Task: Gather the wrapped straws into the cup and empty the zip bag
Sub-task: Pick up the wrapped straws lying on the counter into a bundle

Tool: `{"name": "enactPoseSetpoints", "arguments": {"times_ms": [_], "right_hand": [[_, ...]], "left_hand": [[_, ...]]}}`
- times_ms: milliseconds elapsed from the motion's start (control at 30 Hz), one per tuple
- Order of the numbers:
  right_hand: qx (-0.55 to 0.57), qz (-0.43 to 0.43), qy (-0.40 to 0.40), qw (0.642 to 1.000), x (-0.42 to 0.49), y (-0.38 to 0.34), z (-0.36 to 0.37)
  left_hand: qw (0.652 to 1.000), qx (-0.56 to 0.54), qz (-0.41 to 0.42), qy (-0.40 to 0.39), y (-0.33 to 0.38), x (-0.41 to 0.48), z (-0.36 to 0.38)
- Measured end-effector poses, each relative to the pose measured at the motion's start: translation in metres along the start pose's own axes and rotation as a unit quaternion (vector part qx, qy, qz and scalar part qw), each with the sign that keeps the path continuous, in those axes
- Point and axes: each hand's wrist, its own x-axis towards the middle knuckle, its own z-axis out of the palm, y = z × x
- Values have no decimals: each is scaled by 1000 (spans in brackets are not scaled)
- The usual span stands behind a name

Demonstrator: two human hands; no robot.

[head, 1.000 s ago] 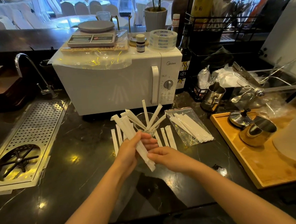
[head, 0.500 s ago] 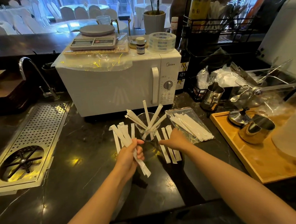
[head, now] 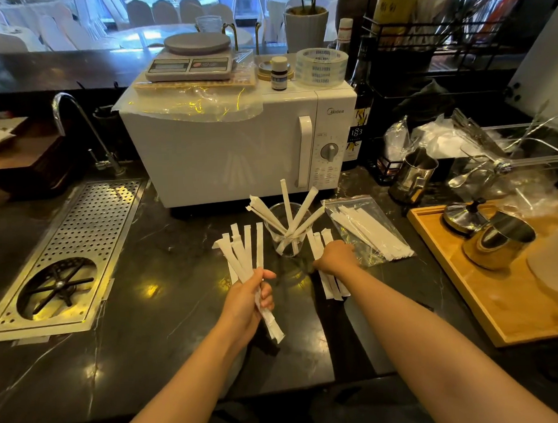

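Hands apart: left hand grips four wrapped straws, right hand presses three loose straws beside cup.

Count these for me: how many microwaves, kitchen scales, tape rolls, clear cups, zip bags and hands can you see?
microwave: 1
kitchen scale: 1
tape roll: 1
clear cup: 1
zip bag: 1
hands: 2, the left hand gripping wrapped straws, and the right hand
Total: 7
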Motion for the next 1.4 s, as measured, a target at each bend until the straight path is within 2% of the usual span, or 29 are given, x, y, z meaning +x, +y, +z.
{"name": "enactPoseSetpoints", "arguments": {"times_ms": [167,467,633,833,1000,1100,1233,1400], "right_hand": [[-11,-36,9,999,2,2,-3],[-11,-53,35,998,5,11,-3],[-54,-80,25,995,3,16,-2],[-117,-117,-52,985,2,23,-15],[-115,-107,-144,977,-2,34,-32],[-110,-158,-166,967,-6,42,-45],[-44,-239,-150,958,-23,42,-67],[34,-312,-155,937,-56,23,-82]], "left_hand": [[1000,6,-3,4,-3,0,0],[1000,13,-4,-8,-5,3,11],[1000,17,-7,-8,-5,5,21],[1000,24,-6,-8,-4,7,28],[999,41,-12,5,-5,11,33],[999,43,-12,8,-4,13,37],[999,35,-4,-8,-2,14,44],[998,23,6,-62,4,11,53]]}}
